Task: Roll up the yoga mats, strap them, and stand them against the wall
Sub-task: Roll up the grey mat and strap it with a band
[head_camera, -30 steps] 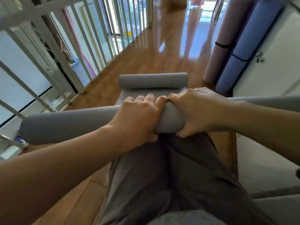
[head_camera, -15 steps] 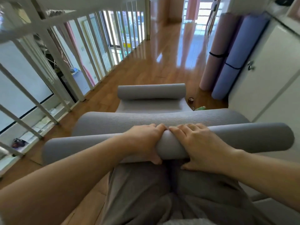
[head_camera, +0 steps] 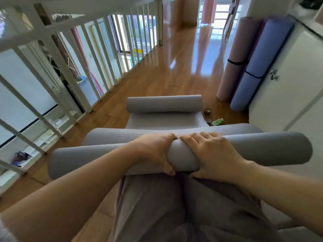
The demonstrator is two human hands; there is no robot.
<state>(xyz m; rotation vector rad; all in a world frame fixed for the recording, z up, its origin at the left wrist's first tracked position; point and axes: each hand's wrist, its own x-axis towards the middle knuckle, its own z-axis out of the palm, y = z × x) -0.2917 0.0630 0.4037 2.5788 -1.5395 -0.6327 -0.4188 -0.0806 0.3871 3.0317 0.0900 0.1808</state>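
A grey yoga mat [head_camera: 262, 149] lies across my lap as a long roll, its unrolled part [head_camera: 122, 135] stretching away over the floor. My left hand [head_camera: 153, 152] and my right hand [head_camera: 211, 154] grip the roll's middle side by side, fingers over the top and thumbs beneath. A second grey mat [head_camera: 164, 103], partly rolled, lies on the floor beyond. A pink rolled mat [head_camera: 234, 62] and a blue rolled mat [head_camera: 258, 67], each with a black strap, lean upright against the right wall.
White railing [head_camera: 73, 70] runs along the left edge of the wooden floor [head_camera: 174, 70]. A white cabinet door [head_camera: 286, 95] stands on the right. Small round objects [head_camera: 207, 111] and a green bottle [head_camera: 217, 121] lie on the floor near the blue mat.
The view has tilted down and the roll now sits lower in it. More of the mat's flat part shows beyond my hands. Both hands keep their grip on the roll's middle.
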